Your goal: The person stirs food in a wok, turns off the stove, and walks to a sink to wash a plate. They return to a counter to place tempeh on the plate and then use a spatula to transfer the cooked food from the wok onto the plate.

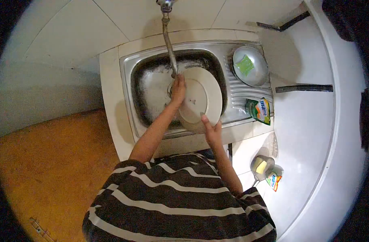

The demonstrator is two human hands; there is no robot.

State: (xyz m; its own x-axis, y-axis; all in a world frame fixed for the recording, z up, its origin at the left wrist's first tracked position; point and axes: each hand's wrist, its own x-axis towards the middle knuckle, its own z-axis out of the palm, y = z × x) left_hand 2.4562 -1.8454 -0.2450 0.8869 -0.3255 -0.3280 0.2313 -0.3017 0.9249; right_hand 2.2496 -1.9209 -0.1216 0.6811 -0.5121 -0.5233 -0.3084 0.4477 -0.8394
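A large white plate [214, 90] is tilted over the sink basin, with a ring and a small dark mark showing on its face. My right hand [212, 131] grips its lower rim, thumb on the upper face and the other fingers partly hidden behind. At the plate's left edge, my left hand [178, 90] lies with fingers stretched out, right below the mouth of the tap spout [168, 42]. The steel sink [150, 84] surrounds the plate, its inner walls stained dark.
On the ribbed drainboard [237, 90] stand a round metal pan [259, 76] with a green sponge [245, 65] in it and a green pouch [260, 111]. Lower right, a small pot [257, 162] holds a yellow block [260, 165] beside another pouch [275, 180]. A wall rises behind the tap.
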